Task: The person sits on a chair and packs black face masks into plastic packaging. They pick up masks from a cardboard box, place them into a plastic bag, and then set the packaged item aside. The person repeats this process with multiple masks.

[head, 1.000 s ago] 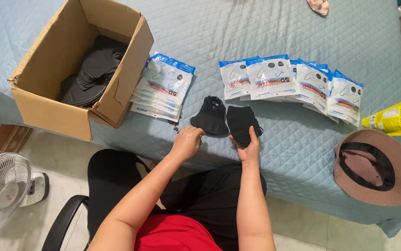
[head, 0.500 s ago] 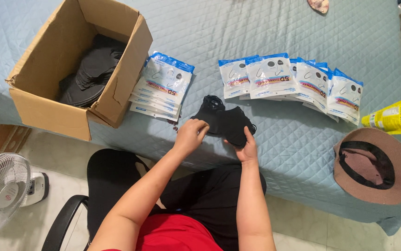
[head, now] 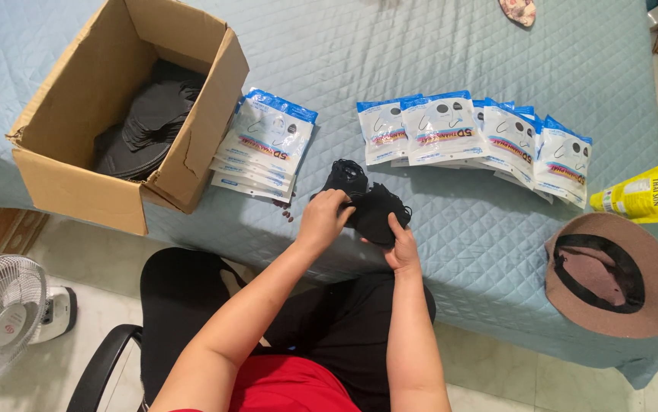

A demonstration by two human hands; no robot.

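- Head view, the hands: the left hand and the right hand are close together at the near edge of the bed, both closed on a small bundle of black face masks; the left pinches the top of the bundle and the right cups it from below, likely so that the soft pieces stay squared up in one pile
- Head view, where the masks sit: the bundle is held just above the quilted blue bedcover, between the two groups of packets and right in front of the person's body
- Head view, left side: a stack of blue and white packets lies beside an open cardboard box, touching its corner; inside the box lies a heap of loose black masks, within easy reach of the left arm
- Head view, right side: a fanned row of packets overlaps along the bed, so each one can be picked off singly
- Head view, edges: a brown hat rests brim up near the bed's corner, a yellow bag beyond it, and a white fan stands on the floor
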